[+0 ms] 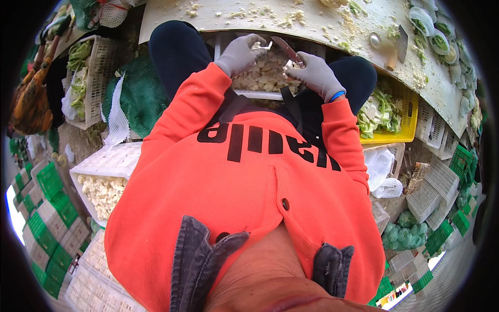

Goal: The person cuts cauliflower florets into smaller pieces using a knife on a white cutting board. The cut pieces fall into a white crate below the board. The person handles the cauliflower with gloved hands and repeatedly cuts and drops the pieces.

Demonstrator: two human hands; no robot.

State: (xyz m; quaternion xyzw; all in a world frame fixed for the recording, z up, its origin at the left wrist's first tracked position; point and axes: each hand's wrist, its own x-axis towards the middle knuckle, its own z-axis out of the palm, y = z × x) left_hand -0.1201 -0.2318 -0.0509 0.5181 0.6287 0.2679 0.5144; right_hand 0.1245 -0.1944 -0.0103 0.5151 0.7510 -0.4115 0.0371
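Note:
Both my hands wear grey gloves, above a white plastic crate (257,94) of cut cauliflower florets (263,76) between my knees. My left hand (242,54) pinches a small cauliflower piece (262,46) between thumb and fingers. In my right hand (317,74) are a knife (286,49), its blade pointing up and to the left, and a small cauliflower chunk (292,67) below the blade. The knife's handle is hidden by the hand. A gap separates the blade from the left hand.
A pale worktable (265,15) strewn with scraps curves ahead, bearing a cleaver (401,45) and netted cauliflowers (440,41). At right a yellow crate (409,132) holds leaves and stems. A white crate of florets (103,195) stands at left, near green netting (142,97).

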